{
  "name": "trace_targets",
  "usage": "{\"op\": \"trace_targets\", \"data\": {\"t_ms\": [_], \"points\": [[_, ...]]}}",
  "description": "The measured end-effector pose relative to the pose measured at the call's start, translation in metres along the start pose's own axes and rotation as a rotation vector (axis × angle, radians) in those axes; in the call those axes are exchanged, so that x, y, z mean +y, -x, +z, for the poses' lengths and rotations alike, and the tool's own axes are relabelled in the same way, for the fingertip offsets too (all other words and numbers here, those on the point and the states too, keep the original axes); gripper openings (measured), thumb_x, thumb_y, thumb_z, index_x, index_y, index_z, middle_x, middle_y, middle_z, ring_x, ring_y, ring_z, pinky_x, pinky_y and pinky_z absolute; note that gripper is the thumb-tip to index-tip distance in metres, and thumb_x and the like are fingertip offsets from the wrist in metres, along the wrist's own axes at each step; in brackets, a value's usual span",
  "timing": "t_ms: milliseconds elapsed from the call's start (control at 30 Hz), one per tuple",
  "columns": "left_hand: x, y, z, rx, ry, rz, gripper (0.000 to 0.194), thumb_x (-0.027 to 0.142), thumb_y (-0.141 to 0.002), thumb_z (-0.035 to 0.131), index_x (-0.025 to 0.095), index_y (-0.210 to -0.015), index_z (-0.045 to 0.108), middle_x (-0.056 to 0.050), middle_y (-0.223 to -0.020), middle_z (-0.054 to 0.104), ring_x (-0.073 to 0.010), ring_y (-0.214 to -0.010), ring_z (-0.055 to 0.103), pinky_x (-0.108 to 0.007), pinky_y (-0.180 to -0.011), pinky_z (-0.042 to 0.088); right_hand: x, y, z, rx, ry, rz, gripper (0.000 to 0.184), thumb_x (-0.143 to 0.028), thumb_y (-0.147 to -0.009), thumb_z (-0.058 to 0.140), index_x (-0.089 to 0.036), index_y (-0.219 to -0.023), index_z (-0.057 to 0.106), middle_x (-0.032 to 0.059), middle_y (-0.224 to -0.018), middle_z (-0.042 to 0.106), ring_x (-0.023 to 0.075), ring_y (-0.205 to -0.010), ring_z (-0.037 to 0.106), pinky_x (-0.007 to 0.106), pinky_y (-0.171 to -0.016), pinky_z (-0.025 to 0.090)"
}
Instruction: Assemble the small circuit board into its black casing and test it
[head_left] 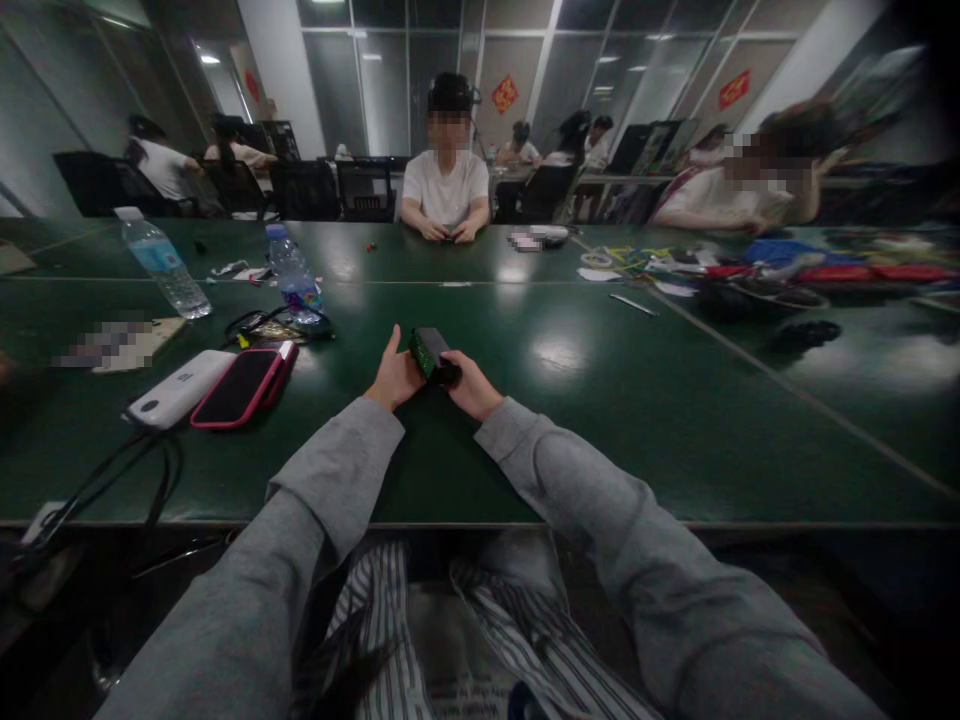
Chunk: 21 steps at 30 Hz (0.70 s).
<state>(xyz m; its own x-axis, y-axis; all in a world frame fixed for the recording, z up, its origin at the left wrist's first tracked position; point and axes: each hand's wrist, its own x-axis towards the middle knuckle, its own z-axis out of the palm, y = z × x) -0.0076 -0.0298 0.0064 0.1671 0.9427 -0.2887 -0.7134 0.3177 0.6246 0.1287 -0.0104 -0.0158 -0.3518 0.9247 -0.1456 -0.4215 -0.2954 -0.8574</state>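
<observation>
Above the green table, my right hand (471,385) grips a small dark block-shaped object (429,350) with a speckled green side and a black top; its exact kind I cannot make out. My left hand (398,374) is beside the object's left side, thumb raised and fingers extended behind it. Whether the left fingers touch the object is hard to see. Both forearms, in grey sleeves, reach in over the table's near edge.
Left of my hands lie a pink-cased phone (238,388), a white power bank (178,390) and black cables (281,325). Two water bottles (165,262) stand farther back. Tangled wires (637,260) and a pen (634,304) lie right. A person (446,185) sits opposite.
</observation>
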Motion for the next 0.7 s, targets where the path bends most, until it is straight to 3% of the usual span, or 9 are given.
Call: {"op": "trace_targets", "data": {"t_ms": [200,300,400,533,700], "points": [[-0.003,-0.005,-0.001,0.027,0.029,-0.003,0.065,0.071,-0.091,0.040,0.012,-0.093,0.069,-0.010,-0.066,0.067,-0.0200,-0.064,0.066,-0.032,-0.068,0.052,0.018,-0.006,-0.001,0.095,0.116,-0.267,0.039,-0.039,-0.069,0.068,-0.024,-0.105,0.062,0.0017,-0.104,0.069,0.0204,-0.104,0.062,0.033,-0.089,0.049],[-0.005,-0.006,0.001,0.026,0.027,-0.002,0.064,0.070,-0.091,0.041,0.012,-0.093,0.069,-0.011,-0.069,0.068,-0.0207,-0.069,0.067,-0.032,-0.072,0.052,0.019,-0.008,-0.006,0.115,0.242,-0.349,0.045,-0.041,-0.075,0.063,-0.024,-0.116,0.059,0.0050,-0.117,0.066,0.0231,-0.113,0.060,0.041,-0.102,0.046],[-0.005,-0.007,0.001,0.045,0.030,-0.004,0.062,0.068,-0.092,0.044,0.011,-0.097,0.069,-0.012,-0.074,0.070,-0.0239,-0.080,0.069,-0.035,-0.081,0.052,0.016,-0.007,-0.007,0.098,0.547,-0.490,0.051,-0.037,-0.079,0.061,-0.024,-0.128,0.054,0.0083,-0.128,0.061,0.0256,-0.121,0.056,0.047,-0.111,0.040],[-0.005,-0.008,0.001,0.017,0.069,0.020,0.061,0.065,-0.094,0.042,0.012,-0.105,0.069,-0.014,-0.086,0.073,-0.0268,-0.091,0.070,-0.039,-0.089,0.052,0.016,0.001,-0.001,0.003,1.022,-0.661,0.061,-0.031,-0.081,0.061,-0.021,-0.140,0.048,0.0136,-0.131,0.053,0.0300,-0.128,0.049,0.052,-0.115,0.036],[-0.007,-0.011,-0.003,0.043,0.102,0.038,0.058,0.063,-0.094,0.045,0.013,-0.110,0.069,-0.014,-0.092,0.074,-0.0287,-0.100,0.070,-0.042,-0.096,0.051,0.016,0.008,0.005,0.038,1.141,-0.759,0.061,-0.029,-0.087,0.054,-0.021,-0.146,0.041,0.0142,-0.127,0.049,0.0303,-0.124,0.051,0.054,-0.112,0.041]]}}
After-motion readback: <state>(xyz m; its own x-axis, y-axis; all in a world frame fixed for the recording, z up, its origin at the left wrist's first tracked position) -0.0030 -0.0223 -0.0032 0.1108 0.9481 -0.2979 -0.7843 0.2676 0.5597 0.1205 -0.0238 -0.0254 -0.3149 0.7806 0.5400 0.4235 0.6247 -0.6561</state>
